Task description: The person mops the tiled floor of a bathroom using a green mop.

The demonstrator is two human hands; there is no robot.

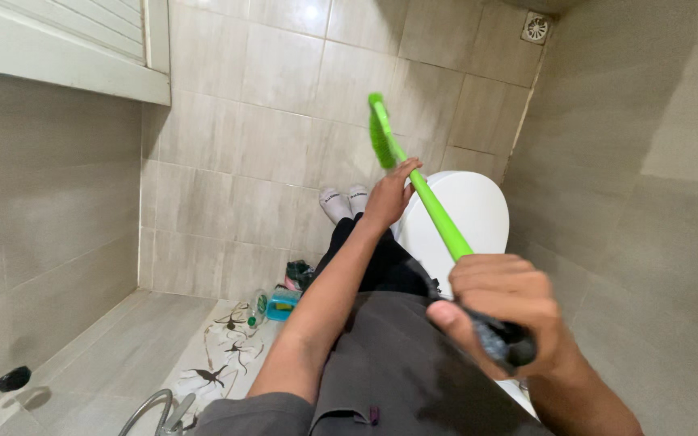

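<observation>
I hold a bright green long-handled brush [430, 206] in both hands. Its bristled head points away from me, up over the tiled floor. My left hand [389, 194] grips the green shaft partway along, close to the head. My right hand [502, 311] is closed around the dark grip at the brush's near end. Below the brush sits a white toilet [470, 210] with its lid down. My feet in white socks [345, 202] stand on the tiles just left of the toilet.
Beige tiled floor and walls surround me, with a floor drain [536, 28] at the far corner. A blue container [282, 303] and a small bottle [258, 307] stand by the wall. A metal hose [151, 412] and a black object [8, 379] lie on the ledge.
</observation>
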